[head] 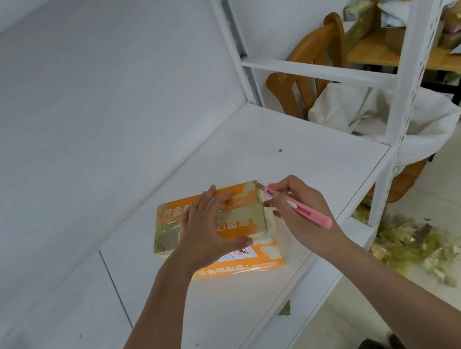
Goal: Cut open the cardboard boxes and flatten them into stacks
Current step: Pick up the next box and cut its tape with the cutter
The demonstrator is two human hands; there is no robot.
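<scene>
You had the orange cardboard box [217, 230] lying on the white shelf board [294, 146], a little below the middle of the view, with clear packing tape glinting across its top and ends. Your left hand [210, 228] lay flat on the lid with fingers straight, pressing it down, while your right hand [294, 206] pinched the pink utility knife [297, 206] like a pen, its short blade touching the box's far right corner at about 1 o'clock from the lid's centre. The box looked small and light, so it would likely have skidded on the smooth board without that pressing palm. Its walls seemed stiff enough to guide the blade, yet the glossy tape could have let the tip slip. Holding it from above, well clear of the taped seam, seemed the safest grip.
</scene>
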